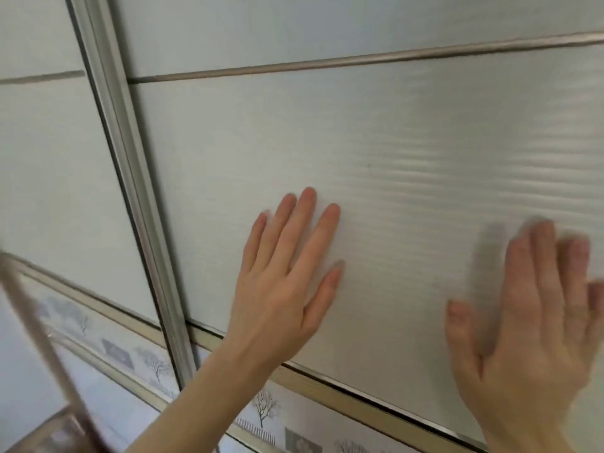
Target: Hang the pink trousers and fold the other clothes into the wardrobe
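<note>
The wardrobe door (pixel 392 132) is a pale, frosted panel with fine wavy ribbing, framed by brushed metal strips (pixel 130 191). The left hand (pixel 287 282) lies flat on the panel, fingers straight and slightly spread, holding nothing. The right hand (pixel 536 322), blurred, is spread wide beside it against the same panel. Below the door's lower rail runs a band printed with grey trees (pixel 264 407). No clothes show.

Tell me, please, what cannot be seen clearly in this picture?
- Head view: wardrobe inside and clothes, hidden behind the door.
- Right hand: blurred by motion, contact with the door unclear; lower edge cuts the wrist.
- Brown object, bottom-left corner: blurred, cut off.
</note>
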Demonstrator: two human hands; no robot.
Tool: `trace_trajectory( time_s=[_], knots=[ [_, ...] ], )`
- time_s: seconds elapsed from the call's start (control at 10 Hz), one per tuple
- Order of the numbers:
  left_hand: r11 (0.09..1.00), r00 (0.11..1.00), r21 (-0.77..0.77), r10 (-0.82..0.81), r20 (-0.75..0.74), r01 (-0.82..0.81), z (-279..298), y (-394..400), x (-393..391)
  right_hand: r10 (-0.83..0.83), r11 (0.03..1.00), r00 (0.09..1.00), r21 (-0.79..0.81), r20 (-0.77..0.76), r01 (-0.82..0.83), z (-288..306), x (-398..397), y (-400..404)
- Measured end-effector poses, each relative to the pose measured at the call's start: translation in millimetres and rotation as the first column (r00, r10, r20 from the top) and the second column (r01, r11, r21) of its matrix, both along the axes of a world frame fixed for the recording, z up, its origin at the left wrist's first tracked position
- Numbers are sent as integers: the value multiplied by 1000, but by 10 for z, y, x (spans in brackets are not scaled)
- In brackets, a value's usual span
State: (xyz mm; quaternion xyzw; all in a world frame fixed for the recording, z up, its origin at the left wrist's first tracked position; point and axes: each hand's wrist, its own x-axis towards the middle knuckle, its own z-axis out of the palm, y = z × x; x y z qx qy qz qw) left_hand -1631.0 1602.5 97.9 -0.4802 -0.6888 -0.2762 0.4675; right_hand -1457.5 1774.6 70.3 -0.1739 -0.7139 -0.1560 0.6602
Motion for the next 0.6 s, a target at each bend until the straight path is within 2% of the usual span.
trace_trajectory(
  time_s=[0.1,0.2,0.3,0.4,0.6],
  knots=[
    [992,992,-14,129,11,-128,-31,-132,166,148,988,988,26,44,-149,-17,-46,-81],
    [955,953,19,292,81,-295,-156,-271,442,397,917,915,-51,68,-395,1,-24,-190],
    [895,880,5,439,182,-447,-343,-459,860,631,775,763,-165,141,-610,-20,37,-306],
    [797,753,-102,598,274,-596,-507,-705,1320,766,643,606,-262,216,-720,-45,93,-399],
    [643,592,-136,754,285,-753,-561,-1204,2000,830,521,399,-290,389,-803,-106,121,-691]
  ],
)
